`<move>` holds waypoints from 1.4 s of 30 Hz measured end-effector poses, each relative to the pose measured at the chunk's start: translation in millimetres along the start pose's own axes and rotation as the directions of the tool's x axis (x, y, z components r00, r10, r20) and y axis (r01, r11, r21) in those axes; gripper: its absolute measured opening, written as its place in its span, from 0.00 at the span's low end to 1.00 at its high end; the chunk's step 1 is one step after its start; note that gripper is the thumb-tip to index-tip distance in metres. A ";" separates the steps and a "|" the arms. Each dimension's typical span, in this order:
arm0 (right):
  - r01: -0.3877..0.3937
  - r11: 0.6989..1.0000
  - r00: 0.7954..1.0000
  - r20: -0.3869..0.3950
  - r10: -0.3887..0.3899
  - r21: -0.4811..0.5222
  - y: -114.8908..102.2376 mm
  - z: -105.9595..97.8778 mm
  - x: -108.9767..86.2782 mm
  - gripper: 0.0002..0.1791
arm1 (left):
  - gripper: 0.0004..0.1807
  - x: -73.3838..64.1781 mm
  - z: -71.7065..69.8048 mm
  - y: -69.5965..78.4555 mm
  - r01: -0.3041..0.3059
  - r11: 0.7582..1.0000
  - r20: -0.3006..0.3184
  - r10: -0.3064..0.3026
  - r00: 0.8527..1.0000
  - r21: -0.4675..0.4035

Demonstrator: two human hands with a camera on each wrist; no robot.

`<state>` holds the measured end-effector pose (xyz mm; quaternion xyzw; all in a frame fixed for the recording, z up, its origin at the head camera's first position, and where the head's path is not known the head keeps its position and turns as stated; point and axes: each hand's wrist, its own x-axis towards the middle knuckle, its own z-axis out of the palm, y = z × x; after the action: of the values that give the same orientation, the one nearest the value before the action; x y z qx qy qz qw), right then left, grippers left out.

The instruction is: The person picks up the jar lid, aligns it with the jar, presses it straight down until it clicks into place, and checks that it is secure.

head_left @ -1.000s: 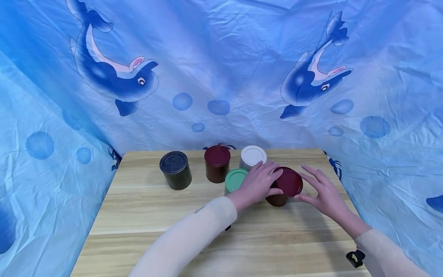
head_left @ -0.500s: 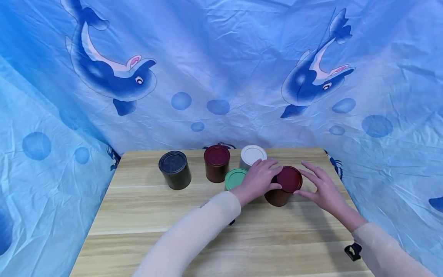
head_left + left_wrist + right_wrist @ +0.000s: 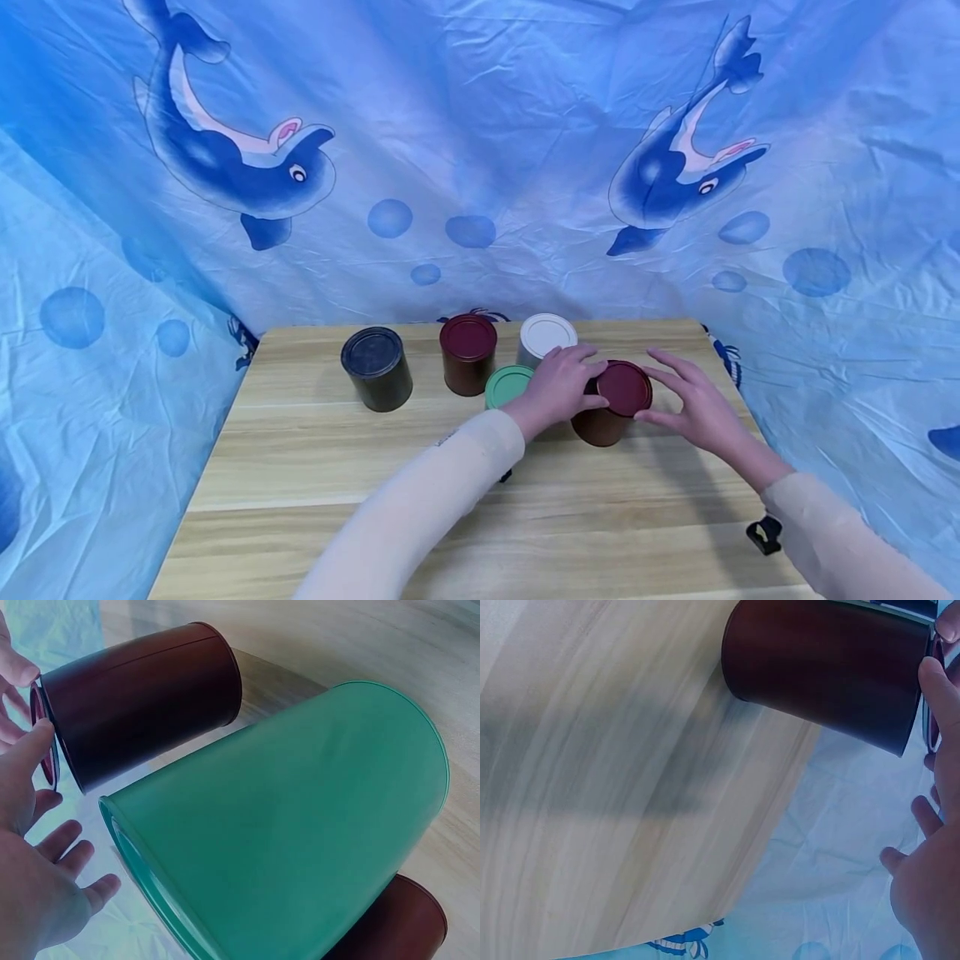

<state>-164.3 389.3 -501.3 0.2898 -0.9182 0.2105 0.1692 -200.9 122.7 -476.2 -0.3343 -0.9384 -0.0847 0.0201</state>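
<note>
Both hands hold a dark red round lid [image 3: 626, 388] from opposite sides, at the top of a dark red can [image 3: 600, 427]. The left hand [image 3: 557, 390] grips the lid's left edge between thumb and fingers, its wrist passing over a green can [image 3: 508, 386]. On the right edge, the right hand [image 3: 697, 414] pinches the lid with thumb and fingertips. In the left wrist view, the lid [image 3: 52, 761] stands slightly tilted at the can's rim, with a narrow gap showing between them. The green can [image 3: 285, 817] fills the middle of that view.
A black can [image 3: 377, 371], another dark red can [image 3: 468, 354] and a white-lidded can [image 3: 547, 335] stand toward the back of the wooden table [image 3: 315, 467]. All have lids. A blue dolphin-print cloth [image 3: 480, 150] hangs behind and at the sides.
The lid has come down closer to the can's rim, both hands moving slightly with it. The other cans stay in place; the head view has shifted a little.
</note>
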 end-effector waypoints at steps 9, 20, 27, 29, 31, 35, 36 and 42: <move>-0.073 0.996 0.992 0.105 0.068 0.044 -1.0 -3.8 6.4 0.37 | 0.32 3.0 2.4 -1.9 0.009 0.999 0.026 -0.008 1.000 -0.038; -0.123 0.989 0.979 0.174 0.108 0.077 -3.8 -9.0 6.7 0.33 | 0.31 2.9 0.8 2.0 0.045 0.999 0.068 -0.043 0.997 -0.026; -0.146 0.986 0.969 0.212 0.126 0.084 -3.5 -8.8 5.5 0.33 | 0.32 2.4 5.6 5.7 0.034 0.998 0.088 -0.038 0.995 0.047; -0.154 0.984 0.966 0.223 0.132 0.085 -4.2 -9.1 5.5 0.34 | 0.32 2.6 7.8 7.0 0.027 0.997 0.090 -0.033 0.995 0.071; -0.164 0.983 0.962 0.232 0.140 0.085 -5.2 -9.8 5.6 0.34 | 0.32 2.7 9.1 7.9 0.023 0.996 0.088 -0.030 0.996 0.086; -0.159 0.985 0.964 0.227 0.139 0.072 -6.9 -10.0 6.1 0.32 | 0.32 3.2 10.4 7.4 0.025 0.994 0.079 -0.033 0.996 0.102; -0.153 0.986 0.966 0.221 0.135 0.067 -7.2 -9.8 6.4 0.31 | 0.32 3.4 10.6 7.1 0.025 0.994 0.077 -0.034 0.996 0.108; -0.113 0.993 0.975 0.198 0.103 0.037 -8.2 -8.2 7.6 0.29 | 0.33 5.8 11.0 7.5 0.032 0.992 0.091 -0.043 0.995 0.125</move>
<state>-163.7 383.7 -488.7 0.2628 -0.9394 0.2118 0.0594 -200.5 134.0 -485.4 -0.3183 -0.9479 -0.0113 -0.0048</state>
